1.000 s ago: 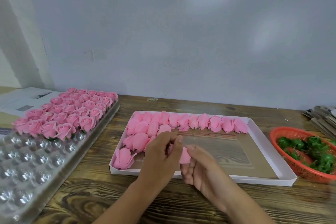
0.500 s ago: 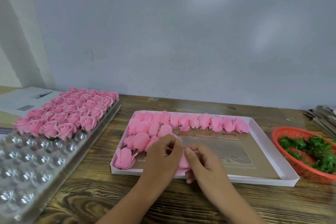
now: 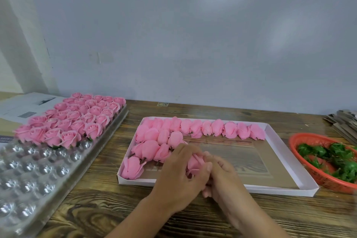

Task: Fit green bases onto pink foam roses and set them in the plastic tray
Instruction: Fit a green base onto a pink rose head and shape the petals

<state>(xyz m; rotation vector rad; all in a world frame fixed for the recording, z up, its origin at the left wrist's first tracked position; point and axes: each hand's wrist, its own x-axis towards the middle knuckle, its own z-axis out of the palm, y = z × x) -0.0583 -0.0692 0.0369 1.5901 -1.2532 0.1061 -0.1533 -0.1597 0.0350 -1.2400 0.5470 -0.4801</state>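
Dark wood-grain table (image 3: 108, 216), clear plastic tray (image 3: 63, 172) left of the fingers (image 3: 207, 168), white cardboard tray (image 3: 274, 189) under them, orange basket (image 3: 309, 141) right, papers (image 3: 25, 106) far left, cardboard stack (image 3: 343, 123) far right

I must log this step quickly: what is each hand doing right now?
Left hand: closed, fingers curled round the pink foam rose.
Right hand: closed, fingers curled on the same rose.

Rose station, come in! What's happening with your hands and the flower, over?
Left hand and right hand both gripping one pink rose. Clear tray part filled. Nothing in the way.
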